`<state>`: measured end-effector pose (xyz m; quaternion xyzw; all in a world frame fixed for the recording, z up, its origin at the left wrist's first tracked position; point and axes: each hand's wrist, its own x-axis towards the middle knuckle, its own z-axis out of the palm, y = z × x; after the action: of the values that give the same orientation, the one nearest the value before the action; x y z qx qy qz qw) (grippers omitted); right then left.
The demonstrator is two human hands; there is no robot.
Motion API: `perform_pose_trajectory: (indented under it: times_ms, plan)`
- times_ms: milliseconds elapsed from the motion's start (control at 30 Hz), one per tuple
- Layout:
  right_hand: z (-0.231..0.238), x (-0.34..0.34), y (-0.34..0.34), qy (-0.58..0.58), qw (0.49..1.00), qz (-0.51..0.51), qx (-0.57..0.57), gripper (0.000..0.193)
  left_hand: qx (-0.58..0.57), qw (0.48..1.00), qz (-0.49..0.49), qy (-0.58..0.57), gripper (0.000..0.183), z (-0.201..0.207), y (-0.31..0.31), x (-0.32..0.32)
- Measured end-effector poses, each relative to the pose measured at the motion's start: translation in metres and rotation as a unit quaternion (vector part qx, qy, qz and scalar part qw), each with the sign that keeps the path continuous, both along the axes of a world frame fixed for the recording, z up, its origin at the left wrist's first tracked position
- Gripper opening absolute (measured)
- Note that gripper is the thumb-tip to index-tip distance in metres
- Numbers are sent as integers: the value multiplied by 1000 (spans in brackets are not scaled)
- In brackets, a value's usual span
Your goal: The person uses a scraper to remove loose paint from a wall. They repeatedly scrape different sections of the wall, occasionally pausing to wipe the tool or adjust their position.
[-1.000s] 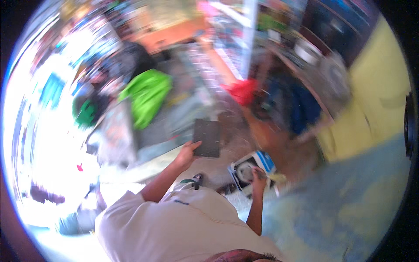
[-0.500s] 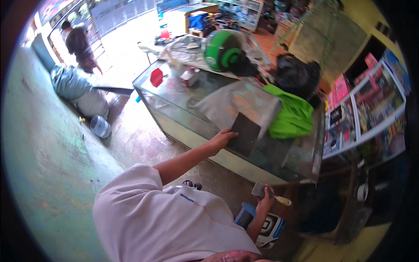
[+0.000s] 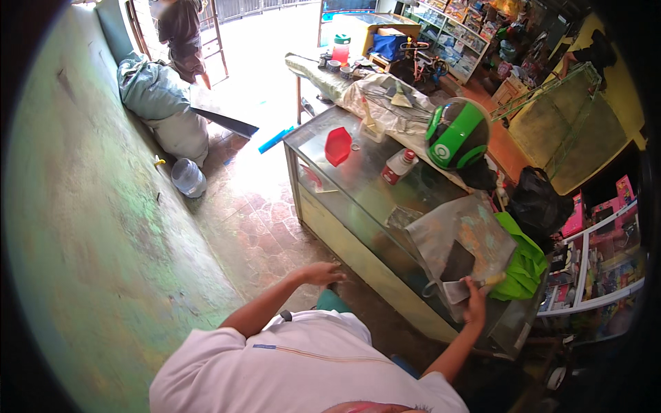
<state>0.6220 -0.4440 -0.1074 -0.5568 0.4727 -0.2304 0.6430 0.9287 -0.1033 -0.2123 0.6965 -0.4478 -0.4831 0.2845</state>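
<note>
My right hand (image 3: 474, 303) is closed round a putty knife (image 3: 455, 292) with a wide grey blade and a light handle, held over the near edge of the glass counter (image 3: 358, 206). Just beyond the blade, a dark sheet that looks like sandpaper (image 3: 458, 263) lies on a paint-stained grey sheet (image 3: 475, 230). Beside that is a bright green cloth (image 3: 523, 265). My left hand (image 3: 320, 273) holds nothing; its fingers stretch out over the floor, apart from the counter.
Farther along the counter are a red tray (image 3: 338, 146), a red-and-white bottle (image 3: 399, 166) and a green-black helmet (image 3: 458, 134). A worn green wall (image 3: 131, 227) runs along the left, with sacks (image 3: 169, 110) and a clear bucket (image 3: 188, 177) beside it. Another person (image 3: 182, 38) stands at the doorway.
My left hand has let go of the dark sheet and drawn back left; the sheet now lies on the grey sheet. My right hand has raised the putty knife to the counter. The view has shifted.
</note>
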Motion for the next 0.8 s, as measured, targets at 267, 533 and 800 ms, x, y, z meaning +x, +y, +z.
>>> perform_pose_trajectory:
  times_ms: [267, 533, 800]
  plan:
    - [53, 46, -60, 457, 741, -164, -464, 62, 46, 947, 282, 148, 57, -125, 157, 121]
    - [136, 361, 21, -150, 883, -89, -436, 33, 263, 884, 380, 78, 50, -197, 306, 291]
    - [306, 556, 112, -379, 374, 48, -845, 45, 10, 779, 604, 168, 39, -179, 335, 400]
